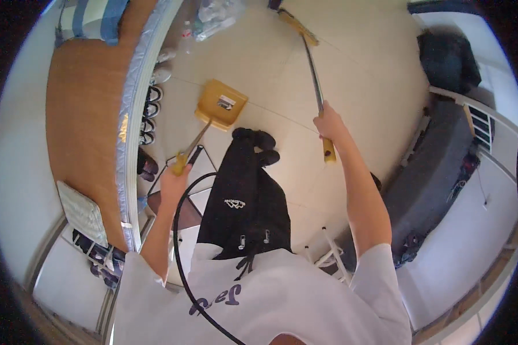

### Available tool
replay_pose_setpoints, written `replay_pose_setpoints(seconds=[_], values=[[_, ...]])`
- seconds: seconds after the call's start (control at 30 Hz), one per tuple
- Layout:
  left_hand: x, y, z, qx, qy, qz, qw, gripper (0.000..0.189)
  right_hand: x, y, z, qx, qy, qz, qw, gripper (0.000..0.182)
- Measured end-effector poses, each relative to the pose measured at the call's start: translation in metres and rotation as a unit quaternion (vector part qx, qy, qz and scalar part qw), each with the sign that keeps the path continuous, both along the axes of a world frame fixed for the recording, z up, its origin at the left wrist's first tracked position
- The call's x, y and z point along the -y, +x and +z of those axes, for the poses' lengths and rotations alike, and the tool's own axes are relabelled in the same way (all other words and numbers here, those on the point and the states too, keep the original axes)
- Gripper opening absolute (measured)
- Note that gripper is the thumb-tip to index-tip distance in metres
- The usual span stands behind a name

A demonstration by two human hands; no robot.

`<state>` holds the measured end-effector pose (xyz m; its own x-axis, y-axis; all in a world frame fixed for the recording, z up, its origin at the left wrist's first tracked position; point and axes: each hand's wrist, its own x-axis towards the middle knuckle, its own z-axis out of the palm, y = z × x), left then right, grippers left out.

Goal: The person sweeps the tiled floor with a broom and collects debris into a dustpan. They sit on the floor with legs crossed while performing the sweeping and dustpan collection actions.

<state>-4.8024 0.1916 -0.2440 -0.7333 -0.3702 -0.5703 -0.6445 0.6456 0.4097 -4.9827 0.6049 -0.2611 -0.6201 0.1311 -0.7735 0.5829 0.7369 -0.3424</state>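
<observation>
My left hand [175, 179], at the lower left of centre, is closed around the yellow top of a long-handled dustpan. The yellow pan [222, 103] of that dustpan lies on the floor beyond my feet, with a label inside it. My right hand [330, 123] grips the yellow-ended handle of a long broom. The metal pole [314, 73] runs away from me to a yellowish broom head [299, 28] at the top of the view, on the tiled floor. Broom head and dustpan are well apart.
Several shoes [153, 101] line the edge of a bed [86, 129] on the left. Beyond them are a plastic bottle [187, 32] and a plastic bag [218, 17]. A folding chair or frame [203, 161] stands by my left hand. A grey-covered bed [431, 159] runs along the right.
</observation>
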Motion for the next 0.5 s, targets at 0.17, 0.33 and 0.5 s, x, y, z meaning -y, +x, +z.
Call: replay_pose_setpoints(seconds=[0.17, 0.33, 0.5], values=[[-0.047, -0.050, 0.011, -0.009, -0.022, -0.018, 1.000, 0.037, 0.016, 0.041, -0.030, 0.046, 0.056, 0.161, 0.984, 0.040], [-0.080, -0.083, 0.010, -0.013, 0.005, -0.055, 0.998, 0.039, 0.033, 0.146, 0.045, 0.148, 0.032, 0.229, 0.962, 0.068], [-0.090, -0.095, 0.011, 0.003, 0.001, -0.067, 0.998, 0.040, 0.014, 0.179, 0.104, 0.186, -0.074, 0.126, 0.972, 0.064]])
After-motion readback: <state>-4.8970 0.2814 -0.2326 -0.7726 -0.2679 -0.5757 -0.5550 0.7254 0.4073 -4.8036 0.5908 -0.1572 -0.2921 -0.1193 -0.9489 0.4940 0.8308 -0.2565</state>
